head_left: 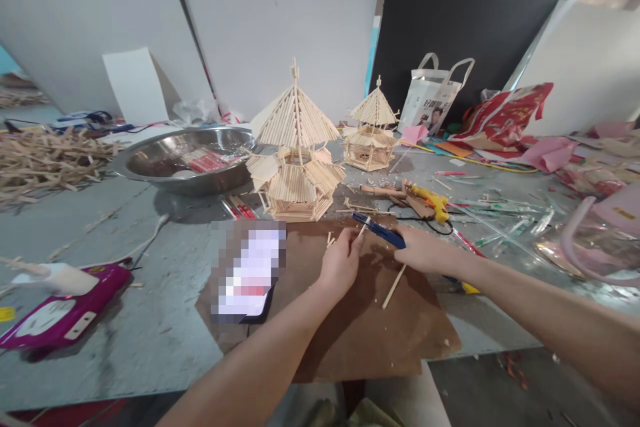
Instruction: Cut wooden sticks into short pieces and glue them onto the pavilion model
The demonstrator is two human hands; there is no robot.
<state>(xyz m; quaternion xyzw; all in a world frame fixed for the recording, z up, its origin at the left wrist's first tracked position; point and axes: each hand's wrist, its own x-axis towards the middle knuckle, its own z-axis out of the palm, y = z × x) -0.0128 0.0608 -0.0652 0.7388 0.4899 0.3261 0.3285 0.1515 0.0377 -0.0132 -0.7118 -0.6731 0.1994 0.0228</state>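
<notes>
My left hand (343,260) is closed around a short, thin wooden stick (365,225), its tip pointing up and away. In my right hand (420,248) is a dark blue cutting tool (379,230), its exact kind hard to make out; its far end meets the stick. Both hands are over a brown board (360,353). Another wooden stick (394,287) lies slanted below my right hand, and short stick pieces (331,239) lie beyond my left. Just past the board stands a tiered pavilion model (296,180) built of wooden sticks.
A phone (253,273) with a blurred screen lies on the board's left. Behind are a metal basin (145,170), a smaller stick pavilion (371,137) and a yellow glue gun (434,202). A magenta power strip (75,307) sits left; plastic wrappers (515,230) litter the right.
</notes>
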